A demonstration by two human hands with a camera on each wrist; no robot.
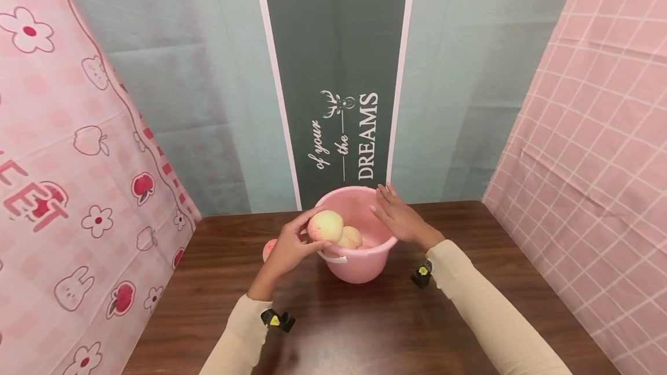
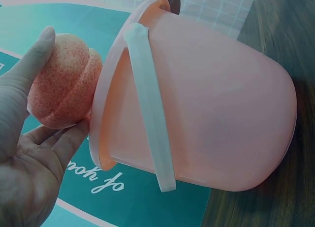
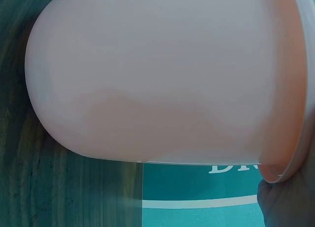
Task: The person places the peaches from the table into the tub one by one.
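My left hand (image 1: 292, 247) holds a peach (image 1: 325, 227), pale yellow with a red-speckled side, at the left rim of a pink bucket (image 1: 359, 268). In the left wrist view, the thumb and fingers hold the peach (image 2: 64, 84) from two sides, beside the bucket's rim. More peaches (image 1: 351, 237) lie inside the bucket, partly hidden by the held one. My right hand (image 1: 403, 219) rests on the bucket's right rim with fingers extended. Only a small part of the right hand (image 3: 288, 202) shows at the rim in the right wrist view.
Another reddish peach (image 1: 268, 249) is on the brown wooden table (image 1: 333, 328), partly behind my left hand. The bucket's white handle (image 2: 150, 109) hangs down its side. A printed curtain (image 1: 339, 45) stands behind the table, with pink cloths (image 1: 589, 132) at both sides.
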